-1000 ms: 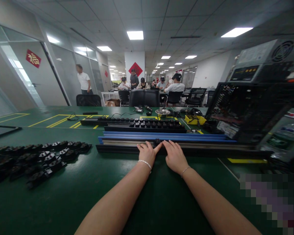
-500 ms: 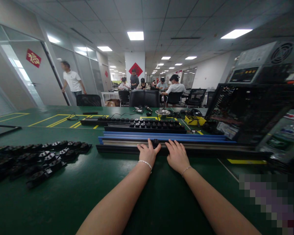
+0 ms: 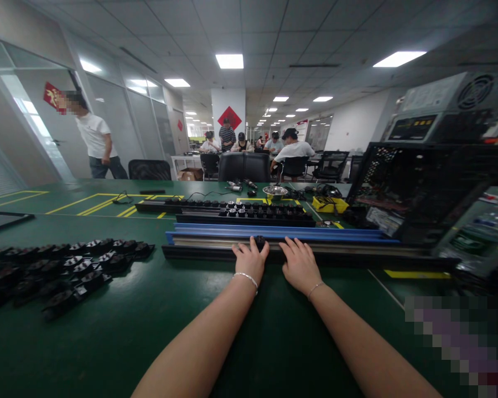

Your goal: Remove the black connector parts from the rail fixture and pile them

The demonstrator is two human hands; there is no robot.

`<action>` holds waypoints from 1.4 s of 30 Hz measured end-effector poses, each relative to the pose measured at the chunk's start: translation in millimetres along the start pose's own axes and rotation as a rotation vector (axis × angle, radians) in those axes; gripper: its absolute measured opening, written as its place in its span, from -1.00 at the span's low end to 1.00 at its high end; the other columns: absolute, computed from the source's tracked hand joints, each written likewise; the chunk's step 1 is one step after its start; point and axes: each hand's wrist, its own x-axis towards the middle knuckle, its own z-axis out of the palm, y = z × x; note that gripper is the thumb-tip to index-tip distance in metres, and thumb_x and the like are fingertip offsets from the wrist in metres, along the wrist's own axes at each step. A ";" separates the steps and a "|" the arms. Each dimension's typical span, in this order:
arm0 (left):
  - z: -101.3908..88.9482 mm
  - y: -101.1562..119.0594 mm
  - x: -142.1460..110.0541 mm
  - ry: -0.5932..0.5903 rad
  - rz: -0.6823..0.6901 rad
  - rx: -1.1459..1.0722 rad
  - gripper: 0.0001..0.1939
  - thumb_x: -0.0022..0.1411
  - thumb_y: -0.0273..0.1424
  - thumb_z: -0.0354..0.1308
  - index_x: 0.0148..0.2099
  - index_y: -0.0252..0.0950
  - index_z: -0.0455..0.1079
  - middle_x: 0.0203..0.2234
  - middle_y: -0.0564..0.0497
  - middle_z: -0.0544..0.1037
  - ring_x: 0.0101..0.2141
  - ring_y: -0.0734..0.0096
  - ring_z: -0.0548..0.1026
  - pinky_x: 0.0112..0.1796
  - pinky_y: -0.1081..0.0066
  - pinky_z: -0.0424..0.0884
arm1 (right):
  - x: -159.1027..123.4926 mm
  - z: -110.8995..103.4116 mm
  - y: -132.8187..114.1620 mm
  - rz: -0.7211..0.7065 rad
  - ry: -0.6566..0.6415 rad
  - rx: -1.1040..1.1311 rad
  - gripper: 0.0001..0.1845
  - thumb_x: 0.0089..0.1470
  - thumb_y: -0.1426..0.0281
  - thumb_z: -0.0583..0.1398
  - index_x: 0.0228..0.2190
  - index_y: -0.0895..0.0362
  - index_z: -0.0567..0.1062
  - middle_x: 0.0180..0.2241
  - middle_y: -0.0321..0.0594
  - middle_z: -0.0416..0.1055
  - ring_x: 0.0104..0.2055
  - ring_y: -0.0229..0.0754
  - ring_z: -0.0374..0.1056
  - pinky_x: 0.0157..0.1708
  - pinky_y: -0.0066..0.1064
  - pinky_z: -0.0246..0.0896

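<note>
A long black rail (image 3: 207,252) with a silvery channel lies across the green table in front of me. My left hand (image 3: 249,261) is at the rail, its thumb and index finger on either side of a small round black module (image 3: 259,241), which looks like a socket piece and sits in the channel. To the right of it, my right hand (image 3: 301,265) rests on the rail with fingers stretched out and nothing in them. Right behind the black rail runs a blue rail (image 3: 216,228).
Many loose black modules (image 3: 83,265) lie at the left. Farther back are a black strip filled with modules (image 3: 249,213), a metal bowl (image 3: 275,192) and a yellow tray (image 3: 330,204). An opened computer case (image 3: 423,188) stands at the right. People sit and walk beyond the table.
The black module has shifted slightly left along the rail, and my left thumb has closed in beside it. My right hand is nearly still. A person in the background has walked left.
</note>
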 end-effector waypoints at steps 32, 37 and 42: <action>-17.8 -14.9 0.8 -0.124 -0.013 0.102 -0.50 0.30 -0.45 -0.25 0.25 -0.08 0.10 0.19 -0.37 0.18 0.00 -0.11 0.37 -0.10 -0.19 0.20 | 1.5 -2.6 2.0 0.017 -0.055 0.003 -0.42 -0.04 0.50 0.04 0.07 0.12 0.34 0.21 -0.16 0.14 0.24 -0.01 -0.02 0.20 -0.14 -0.23; -18.1 -23.5 -0.1 -0.141 -0.025 0.106 -0.51 0.30 -0.44 -0.24 0.24 -0.09 0.12 0.19 -0.37 0.18 0.02 -0.11 0.36 -0.08 -0.20 0.17 | 1.5 -1.7 2.7 0.016 -0.051 0.003 -0.42 -0.05 0.50 0.05 0.07 0.12 0.34 0.21 -0.16 0.14 0.24 -0.01 -0.03 0.20 -0.14 -0.23; -19.9 -30.6 -2.0 -0.144 -0.036 0.122 -0.51 0.29 -0.44 -0.23 0.24 -0.10 0.12 0.19 -0.37 0.19 0.04 -0.12 0.33 -0.05 -0.20 0.14 | 0.8 -2.2 3.1 0.008 -0.053 0.007 -0.43 -0.04 0.49 0.04 0.07 0.12 0.34 0.21 -0.14 0.13 0.24 -0.01 -0.03 0.20 -0.14 -0.22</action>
